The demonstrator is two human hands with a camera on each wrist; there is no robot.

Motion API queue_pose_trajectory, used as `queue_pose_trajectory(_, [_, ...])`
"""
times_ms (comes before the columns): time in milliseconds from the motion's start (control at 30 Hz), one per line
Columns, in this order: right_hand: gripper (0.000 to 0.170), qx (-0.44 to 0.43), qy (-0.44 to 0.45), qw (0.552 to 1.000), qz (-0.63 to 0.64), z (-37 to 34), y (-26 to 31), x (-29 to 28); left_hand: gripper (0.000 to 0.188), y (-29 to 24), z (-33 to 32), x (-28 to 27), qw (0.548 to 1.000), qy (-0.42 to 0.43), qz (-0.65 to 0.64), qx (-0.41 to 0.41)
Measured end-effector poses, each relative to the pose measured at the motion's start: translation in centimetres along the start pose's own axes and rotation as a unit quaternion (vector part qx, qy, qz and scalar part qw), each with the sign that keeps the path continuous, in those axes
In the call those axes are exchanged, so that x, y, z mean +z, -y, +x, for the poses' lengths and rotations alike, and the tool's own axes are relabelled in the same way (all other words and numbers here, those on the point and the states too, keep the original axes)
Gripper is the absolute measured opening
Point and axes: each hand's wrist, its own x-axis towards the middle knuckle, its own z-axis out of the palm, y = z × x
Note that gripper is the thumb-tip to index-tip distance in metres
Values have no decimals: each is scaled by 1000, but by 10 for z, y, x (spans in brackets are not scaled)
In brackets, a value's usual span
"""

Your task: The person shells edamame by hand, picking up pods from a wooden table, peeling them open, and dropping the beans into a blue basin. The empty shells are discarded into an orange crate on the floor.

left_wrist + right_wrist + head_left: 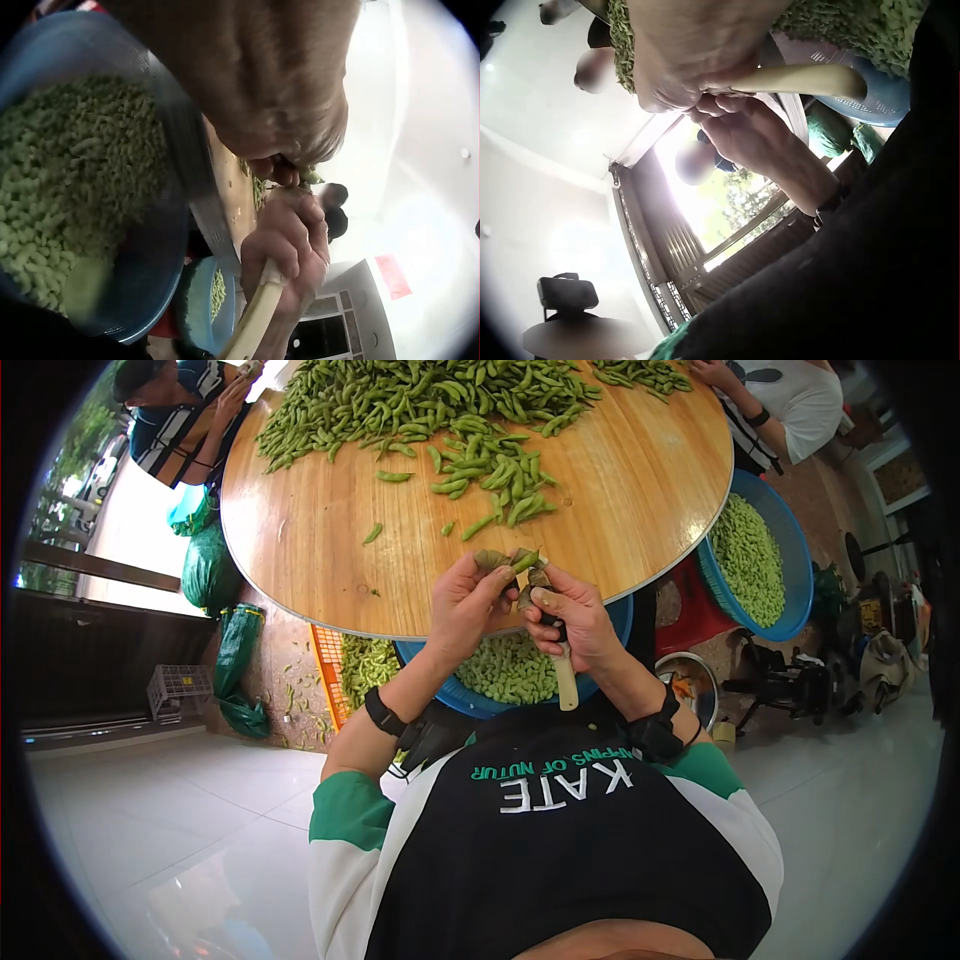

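A green soybean pod (525, 562) is pinched between the thumb and finger of my left hand (462, 610), just over the near edge of the wooden table (330, 560). Close beside it, my right hand (580, 622) grips a tool with a pale, curved handle (567, 680); its working end is hidden by the fingers. Dark coverings wrap some fingertips of both hands. In the left wrist view the right hand (289, 240) meets the left at the pod. Directly below the hands, a blue tub (161, 300) holds shelled green beans (510, 668).
A big heap of pods (430, 405) covers the table's far side, with a few loose pods nearer. Another blue tub (805, 585) of shelled beans stands at the right, an orange basket (327, 670) at the left. Two people sit across the table. Green sacks (208, 570) lie left.
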Motion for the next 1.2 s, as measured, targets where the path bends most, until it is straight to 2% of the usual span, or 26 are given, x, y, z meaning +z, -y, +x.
queue_pose_trajectory(67, [30,3,6,1000,5,0,0,-3,20,-3,0,-3,999,1,-25,-25])
queue_pose_trajectory(133, [31,7,12,1000,10,1,1,-6,21,-7,0,-8,982,74,-133,-108])
queue_pose_trajectory(233, [31,10,18,1000,14,2,2,-10,22,-9,1,-9,964,85,-203,-152])
queue_pose_trajectory(300, [29,44,29,995,87,4,2,-14,20,-10,6,-14,951,104,-228,-183])
queue_pose_trajectory(367, [29,50,20,995,83,2,4,-15,19,-4,8,-16,936,121,-254,-214])
queue_pose_trajectory(400, [30,56,10,995,81,2,4,-15,18,1,8,-13,992,108,-49,-52])
queue_pose_trajectory(433, [30,56,8,995,83,0,2,-16,18,4,7,-11,977,89,160,111])
queue_pose_trajectory(467, [29,65,14,994,91,-1,0,-17,18,2,5,-14,977,89,160,110])
queue_pose_trajectory(500, [28,74,21,992,99,-1,0,-18,17,-10,3,-14,907,85,354,212])
queue_pose_trajectory(533, [28,75,21,992,98,-1,-1,-17,17,-18,0,-13,789,76,529,303])
queue_pose_trajectory(567, [27,83,33,989,116,-2,-1,-17,17,-20,-1,-11,789,75,529,303])
queue_pose_trajectory(633, [27,89,46,986,132,-1,-1,-17,14,-24,-3,-9,753,72,560,339])
queue_pose_trajectory(667, [27,87,53,986,131,-1,-2,-18,14,-28,-2,-9,753,72,560,339])
queue_pose_trajectory(733, [27,85,59,986,132,-3,-4,-21,15,-34,-3,-9,871,105,448,172])
queue_pose_trajectory(767, [27,81,62,987,125,-3,-4,-22,15,-34,-3,-9,871,104,448,172])
queue_pose_trajectory(833, [27,77,66,988,118,-4,-2,-22,18,-34,-3,-9,940,110,319,42])
queue_pose_trajectory(867, [26,64,56,990,109,-5,0,-19,18,-33,-3,-8,940,111,319,42])
queue_pose_trajectory(933, [25,52,44,993,98,-9,2,-16,20,-31,-3,-7,969,101,222,-25])
queue_pose_trajectory(967, [23,33,27,998,53,-11,4,-15,20,-32,-3,-5,970,101,222,-23])
queue_pose_trajectory(1033, [22,15,9,1000,9,-13,4,-16,22,-33,-7,0,980,59,51,-182])
queue_pose_trajectory(1133, [26,24,33,999,-14,-13,2,-25,21,-26,-12,5,975,38,14,-217])
queue_pose_trajectory(1167, [27,1,-3,995,-105,-12,0,-25,21,-24,-14,6,975,38,14,-218])
queue_pose_trajectory(1200, [28,-21,-41,980,-194,-12,-1,-23,20,-21,-16,7,978,56,112,-168])
